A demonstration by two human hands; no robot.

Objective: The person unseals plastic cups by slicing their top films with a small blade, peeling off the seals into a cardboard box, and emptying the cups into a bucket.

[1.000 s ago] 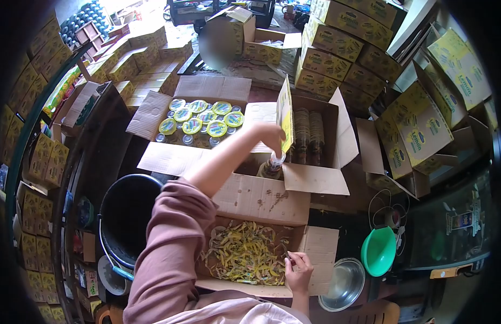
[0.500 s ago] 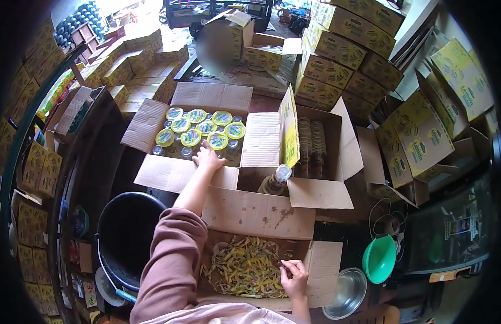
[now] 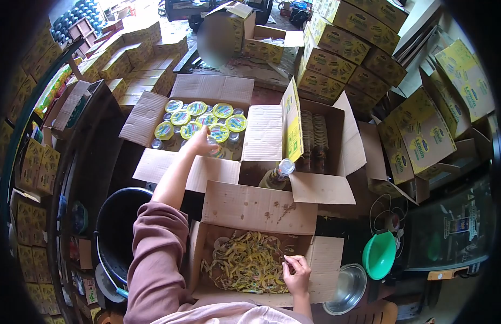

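My left hand (image 3: 199,143) is at the front of a carton (image 3: 237,171) packed with clear plastic cups, many under yellow-and-green printed lids (image 3: 223,110). Its fingers are curled around a clear plastic cup (image 3: 217,152), partly hidden by the hand. Below, an open carton (image 3: 259,208) holds a heap of small yellow-green strips or sachets (image 3: 245,262), too small to identify. My right hand (image 3: 297,274) hovers at the heap's right edge with thumb and fingers pinched. Whatever is between those fingertips is too small to make out.
A carton of stacked cups (image 3: 319,137) stands at right, with an upright cup stack (image 3: 277,175) before it. A black bucket (image 3: 107,224) is left. A green bowl (image 3: 378,256) and clear basin (image 3: 347,291) lie right. Printed boxes (image 3: 345,46) rise behind; another person is in the background.
My left hand has shifted up and left over the cups, with a clear cup now at its fingers. My right hand stays pinched beside the heap, nearly still. The view has tilted slightly.
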